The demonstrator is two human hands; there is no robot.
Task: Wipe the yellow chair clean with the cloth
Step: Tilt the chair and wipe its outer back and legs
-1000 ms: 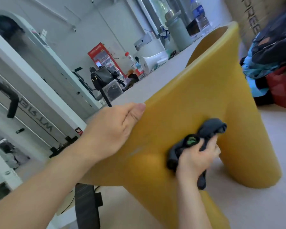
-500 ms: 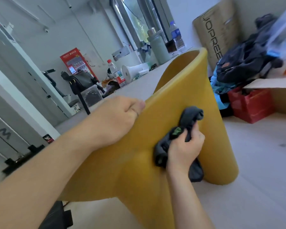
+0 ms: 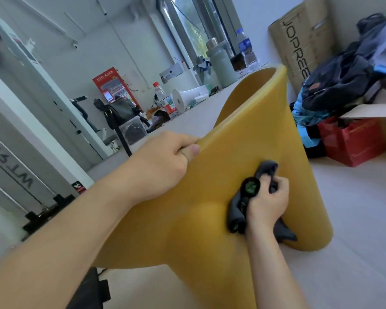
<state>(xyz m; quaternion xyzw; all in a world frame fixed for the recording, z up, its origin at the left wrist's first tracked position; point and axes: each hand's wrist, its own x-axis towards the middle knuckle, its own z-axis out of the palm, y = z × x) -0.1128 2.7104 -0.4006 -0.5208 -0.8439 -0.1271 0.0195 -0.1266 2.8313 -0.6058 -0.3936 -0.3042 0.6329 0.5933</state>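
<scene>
The yellow chair fills the middle of the head view, a smooth moulded shell tipped on its side on the pale floor. My left hand grips its upper edge, fingers curled over the rim and thumb on the near face. A dark grey cloth with a small green mark is bunched against the chair's side. My right hand holds that cloth and presses it onto the yellow surface, low and to the right of the left hand.
A red box and a heap of dark bags lie right of the chair beside a tall cardboard box. Bottles, a green flask and clutter stand along the far wall. A black object sits under my left forearm.
The right hand with the cloth slid along the chair's side and now sits lower and further right. The left hand kept its grip on the rim. The view swung right.
</scene>
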